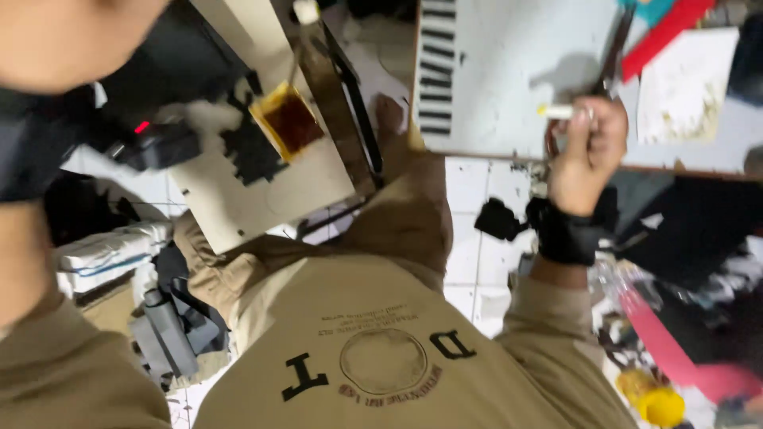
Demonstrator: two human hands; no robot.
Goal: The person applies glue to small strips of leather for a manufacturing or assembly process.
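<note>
Scissors (612,59), dark-bladed with reddish handle loops, held up over the near edge of a pale board (517,71) striped with black bars down its left side; blades point away, up toward a red strip (664,32) and a teal scrap at the far edge. The right hand (586,151) is closed around the handle loops, fingers curled tight; a short white stick with a yellowish tip (556,112), perhaps a cigarette, pokes out leftward between the fingers. Dark wrist strap (568,230) below the hand. Blades look close together, though motion blur leaves that uncertain. Judgement: the hand is carrying or positioning the scissors rather than cutting, since nothing sits between the blades; any cut would first call for the blades to open and line up on an edge, with the board steadied. The left hand (48,40) is a blurred mass at the top-left corner, very near the camera; cannot tell whether it grips anything. Further out: a lighter board (262,191) with black cut-out shapes and a small tray of dark brown liquid (288,119), grey rolls (163,334) on the tiled floor (477,262), a yellow object (660,405) at lower right. The person's tan shirt (373,349) fills the foreground.
</note>
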